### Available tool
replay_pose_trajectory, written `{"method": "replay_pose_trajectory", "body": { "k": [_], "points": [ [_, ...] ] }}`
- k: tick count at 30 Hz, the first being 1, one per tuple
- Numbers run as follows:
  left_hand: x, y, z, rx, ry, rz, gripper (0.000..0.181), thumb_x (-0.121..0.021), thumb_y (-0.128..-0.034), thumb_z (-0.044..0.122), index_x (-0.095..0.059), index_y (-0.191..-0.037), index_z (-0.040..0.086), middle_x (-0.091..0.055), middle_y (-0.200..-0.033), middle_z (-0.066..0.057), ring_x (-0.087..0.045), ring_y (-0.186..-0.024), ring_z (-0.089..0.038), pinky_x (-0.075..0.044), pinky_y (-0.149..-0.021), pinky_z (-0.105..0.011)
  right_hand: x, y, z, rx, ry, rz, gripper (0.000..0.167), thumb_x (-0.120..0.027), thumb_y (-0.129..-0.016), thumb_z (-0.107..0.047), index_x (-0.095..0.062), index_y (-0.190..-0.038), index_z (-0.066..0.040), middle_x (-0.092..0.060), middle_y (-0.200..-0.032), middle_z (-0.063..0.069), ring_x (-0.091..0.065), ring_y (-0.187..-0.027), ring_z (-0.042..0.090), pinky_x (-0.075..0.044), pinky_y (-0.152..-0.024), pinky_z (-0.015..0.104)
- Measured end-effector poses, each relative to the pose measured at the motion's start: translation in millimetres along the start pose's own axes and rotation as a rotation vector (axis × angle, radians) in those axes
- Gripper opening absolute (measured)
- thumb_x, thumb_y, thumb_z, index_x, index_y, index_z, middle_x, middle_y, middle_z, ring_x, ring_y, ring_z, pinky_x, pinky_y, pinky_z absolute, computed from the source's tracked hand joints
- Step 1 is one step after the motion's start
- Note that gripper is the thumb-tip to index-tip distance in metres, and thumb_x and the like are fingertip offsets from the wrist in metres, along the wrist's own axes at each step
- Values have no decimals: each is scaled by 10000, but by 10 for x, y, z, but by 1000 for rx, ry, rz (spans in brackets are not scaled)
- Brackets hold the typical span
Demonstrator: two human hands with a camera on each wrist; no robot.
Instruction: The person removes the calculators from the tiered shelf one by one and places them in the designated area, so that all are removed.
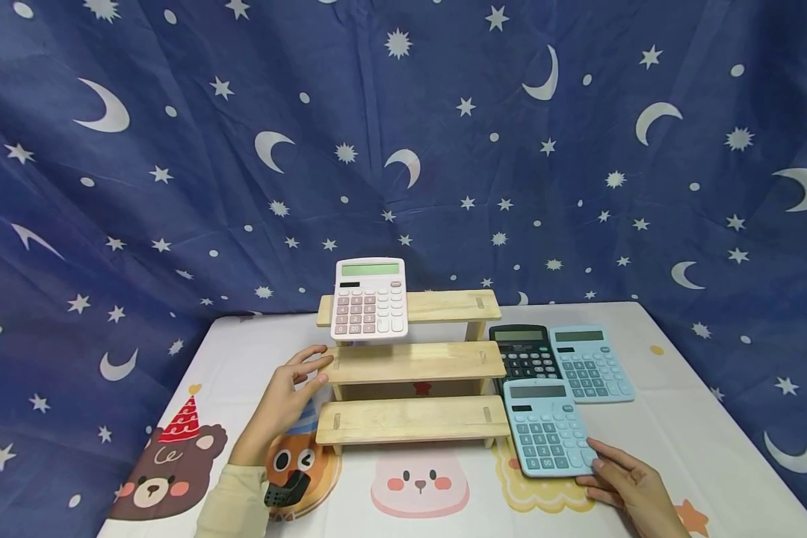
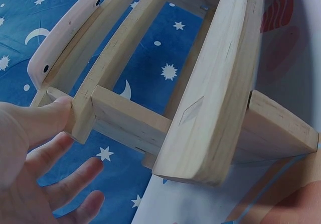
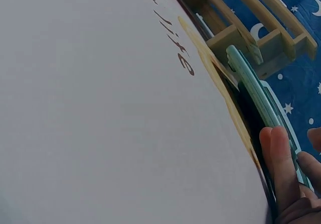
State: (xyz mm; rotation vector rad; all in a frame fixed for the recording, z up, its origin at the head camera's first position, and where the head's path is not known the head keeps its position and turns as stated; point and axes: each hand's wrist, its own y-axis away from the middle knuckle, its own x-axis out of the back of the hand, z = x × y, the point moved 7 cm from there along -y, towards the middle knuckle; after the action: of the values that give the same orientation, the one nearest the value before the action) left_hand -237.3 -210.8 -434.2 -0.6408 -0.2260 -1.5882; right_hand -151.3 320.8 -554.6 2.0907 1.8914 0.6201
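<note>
A three-tier wooden stand (image 1: 413, 421) is on the table, and a pink-and-white calculator (image 1: 370, 297) leans on its top tier. My left hand (image 1: 288, 396) touches the left end of the middle board; in the left wrist view its fingers (image 2: 75, 186) are spread and fairly straight. My right hand (image 1: 628, 482) pinches the lower right corner of a light blue calculator (image 1: 548, 430), which faces up. In the right wrist view this calculator (image 3: 253, 86) is seen edge-on, beside the stand's end. It partly covers a black calculator (image 1: 524, 355) behind it.
Another light blue calculator (image 1: 592, 362) lies to the right of the black one. The white tablecloth (image 1: 242, 351) carries printed cartoon animals. A dark blue curtain (image 1: 444, 217) with moons and stars hangs behind the table.
</note>
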Motion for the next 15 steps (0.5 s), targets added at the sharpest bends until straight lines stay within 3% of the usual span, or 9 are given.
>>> {"method": "replay_pose_trajectory", "body": {
  "k": [15],
  "points": [
    [0, 4, -1, -5, -3, 3, 357, -633, -995, 136, -658, -1330, 16, -504, -1515, -192, -413, -1441, -453, -421, -1035, -688, -1, 15, -33, 34, 20, 56, 590, -498, -1056, -184, -298, -1563, 43, -721, -963, -32, -759, -809, 172, -621, -783, 308]
  ]
}}
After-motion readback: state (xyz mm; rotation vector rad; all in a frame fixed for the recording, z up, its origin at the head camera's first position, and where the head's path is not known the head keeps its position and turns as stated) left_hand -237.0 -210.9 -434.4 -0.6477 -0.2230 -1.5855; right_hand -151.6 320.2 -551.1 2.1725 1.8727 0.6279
